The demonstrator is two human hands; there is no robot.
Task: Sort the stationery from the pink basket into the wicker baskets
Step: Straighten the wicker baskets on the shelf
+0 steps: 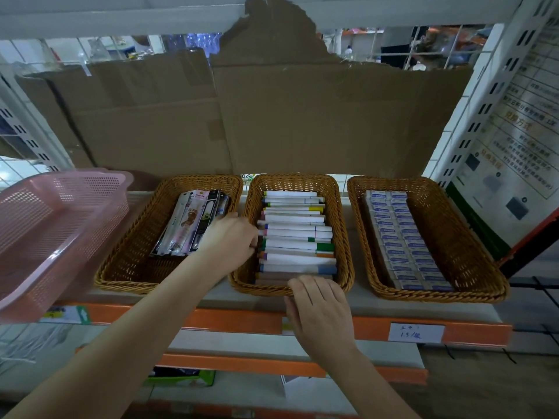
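Observation:
Three wicker baskets stand side by side on the shelf. The left wicker basket [127,267] holds flat packets [190,222]. The middle wicker basket [341,213] is filled with white marker pens [296,234] lying crosswise. The right wicker basket [462,246] holds rows of small blue-and-white erasers [399,237]. My left hand [230,240] rests over the middle basket's left rim, fingertips touching the pen ends. My right hand [317,309] grips the middle basket's front rim, fingers curled over it. The pink basket [45,225] sits tilted at the far left; nothing shows inside it.
Brown cardboard [272,116] backs the shelf behind the baskets. An orange shelf edge [242,322] carries a handwritten price tag [416,332]. A white perforated upright [484,110] and a printed notice [514,140] stand at the right. A lower shelf holds boxed goods.

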